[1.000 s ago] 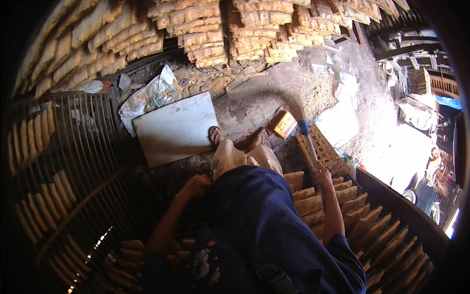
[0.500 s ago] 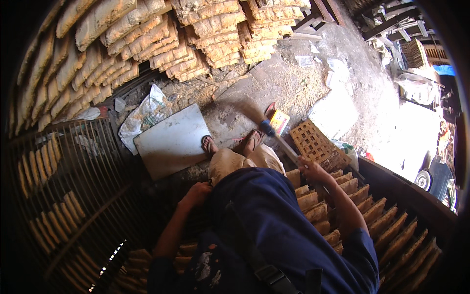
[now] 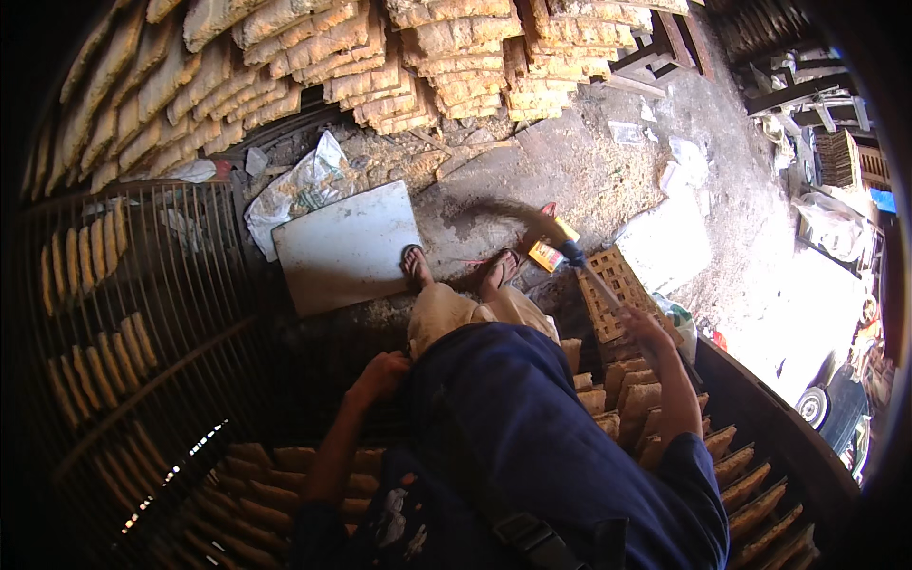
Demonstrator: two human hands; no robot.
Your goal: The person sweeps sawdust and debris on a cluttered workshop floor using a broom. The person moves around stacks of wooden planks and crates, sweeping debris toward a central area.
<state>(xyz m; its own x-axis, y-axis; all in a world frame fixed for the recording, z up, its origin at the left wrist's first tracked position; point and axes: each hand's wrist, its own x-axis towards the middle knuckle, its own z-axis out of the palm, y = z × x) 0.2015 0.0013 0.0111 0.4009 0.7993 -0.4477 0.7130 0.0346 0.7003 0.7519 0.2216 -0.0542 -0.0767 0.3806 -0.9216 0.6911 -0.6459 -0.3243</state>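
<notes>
My right hand is closed around the handle of a broom. Its shaft runs up and left to a blue binding, where dark bristles, smeared by motion, sweep out over the dusty floor. Close under the binding lies a small yellow box. At my left hip, my left hand has its fingers curled in against my clothes; what they hold, if anything, is hidden. A white board lies flat by my left sandal, with crumbs and dust beyond it.
Stacked rows of rough tan slabs stand at the far side. A slatted rack holds slabs at left; more slabs stand behind me. A perforated crate is at right. A crumpled white sack lies past the board.
My right hand and the broom have moved a little to the right, with the bristles swinging right as well. The whole view has shifted slightly. My left hand stays at my hip.
</notes>
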